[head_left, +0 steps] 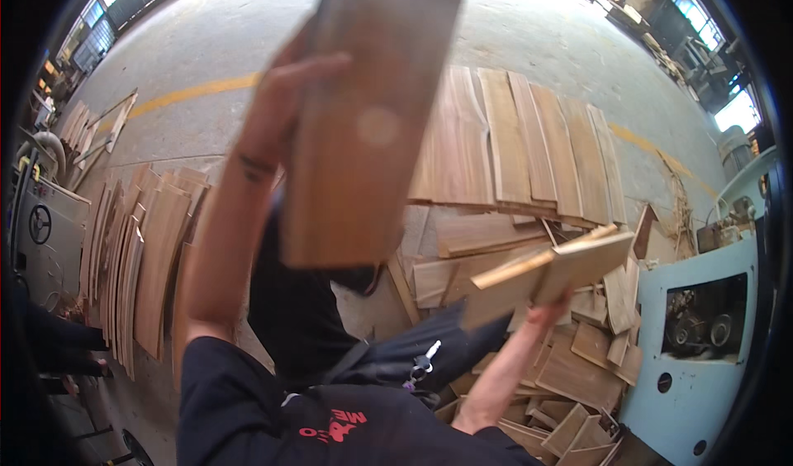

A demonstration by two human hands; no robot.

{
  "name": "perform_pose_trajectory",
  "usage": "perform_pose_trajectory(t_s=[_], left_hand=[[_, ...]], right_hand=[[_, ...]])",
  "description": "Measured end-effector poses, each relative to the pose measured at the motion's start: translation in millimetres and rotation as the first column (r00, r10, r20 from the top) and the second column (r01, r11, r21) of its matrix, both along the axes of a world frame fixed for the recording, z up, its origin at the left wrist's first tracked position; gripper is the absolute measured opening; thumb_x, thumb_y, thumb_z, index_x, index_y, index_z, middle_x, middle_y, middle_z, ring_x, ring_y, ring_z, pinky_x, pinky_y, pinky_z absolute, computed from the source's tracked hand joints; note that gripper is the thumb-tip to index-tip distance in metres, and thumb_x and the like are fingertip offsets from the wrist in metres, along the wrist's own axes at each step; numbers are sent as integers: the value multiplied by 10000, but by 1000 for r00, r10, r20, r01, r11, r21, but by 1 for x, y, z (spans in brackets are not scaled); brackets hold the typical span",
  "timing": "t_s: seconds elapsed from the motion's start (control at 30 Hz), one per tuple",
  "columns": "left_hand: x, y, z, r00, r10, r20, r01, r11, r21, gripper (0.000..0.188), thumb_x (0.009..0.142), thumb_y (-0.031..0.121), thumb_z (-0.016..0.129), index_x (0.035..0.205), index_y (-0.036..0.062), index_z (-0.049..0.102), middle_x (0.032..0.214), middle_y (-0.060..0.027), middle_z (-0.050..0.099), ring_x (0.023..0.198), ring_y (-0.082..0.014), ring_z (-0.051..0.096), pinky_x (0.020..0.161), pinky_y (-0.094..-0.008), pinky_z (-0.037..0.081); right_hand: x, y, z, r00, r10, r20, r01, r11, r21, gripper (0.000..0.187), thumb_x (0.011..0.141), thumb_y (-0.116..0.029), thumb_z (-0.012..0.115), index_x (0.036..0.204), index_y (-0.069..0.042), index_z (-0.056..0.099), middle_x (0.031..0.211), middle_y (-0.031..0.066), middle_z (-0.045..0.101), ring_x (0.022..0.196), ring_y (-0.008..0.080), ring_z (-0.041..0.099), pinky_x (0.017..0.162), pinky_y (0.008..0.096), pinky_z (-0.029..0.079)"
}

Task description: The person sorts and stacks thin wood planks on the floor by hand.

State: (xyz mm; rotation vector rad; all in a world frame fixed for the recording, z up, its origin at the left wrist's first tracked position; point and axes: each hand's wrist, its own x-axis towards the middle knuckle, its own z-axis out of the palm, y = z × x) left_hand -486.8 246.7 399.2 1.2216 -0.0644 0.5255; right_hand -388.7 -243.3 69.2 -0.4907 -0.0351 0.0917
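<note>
My left hand (289, 102) is raised high and grips the edge of a wide brown wooden board (363, 160). The board is tilted, slightly blurred, and cut off by the top of the picture; fingers lie across its face and the rest are hidden behind it. Lower down on the right, my right hand (549, 309) holds a few short wooden boards (570, 263) from below, bunched together at different angles. Behind the boards most of its fingers are out of sight. The two hands are well apart.
Wide planks (529, 140) lie side by side ahead on the concrete floor. Offcuts (582, 363) are heaped at the right, beside a light blue machine (694, 350) with an opening in its side. More planks (157, 259) lean together at the left, near a grey machine (49, 226) with a handwheel.
</note>
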Motion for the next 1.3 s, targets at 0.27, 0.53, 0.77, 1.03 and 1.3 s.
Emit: perform_pose_trajectory(t_s=[0.27,0.53,0.77,1.03,1.3], left_hand=[[35,210,-131,782,602,-159,-462,732,501,637,861,20,597,1448,51,354,1197,-232,607,995,-261,657,846,-330,558],[37,243,-345,813,401,-423,-357,916,182,612,878,-5,558,1449,-14,339,1429,-210,430,1270,-254,485,1040,-320,423],[41,237,-358,812,433,-392,-289,881,375,598,896,45,561,1451,-2,343,1552,-189,240,1458,-274,179,1183,-357,180],[59,246,-358,747,533,-398,-201,752,628,567,919,117,557,1454,63,378,1553,-198,230,1450,-317,197,1176,-399,200],[78,242,-354,768,516,-379,-172,737,654,537,947,127,502,1462,70,362,1568,-171,196,1453,-304,186,1181,-417,196]], right_hand=[[6,33,90,993,-70,94,103,900,-424,585,938,-229,586,1432,-31,343,1385,126,471,1254,268,481,1063,416,397],[86,262,82,993,88,74,-8,692,-722,498,915,-88,572,1382,-26,412,1305,118,532,1153,245,554,969,368,476],[166,456,52,832,546,-97,-446,555,-703,572,839,-125,652,1333,57,429,1187,188,579,1010,248,613,888,338,508],[160,477,43,776,626,-71,-410,416,-812,497,878,-96,596,1318,76,442,1170,175,596,1045,213,594,898,308,482],[140,356,25,802,596,-25,-141,148,-979,592,916,-65,550,1426,98,297,1347,212,490,1233,259,497,1039,340,400]])
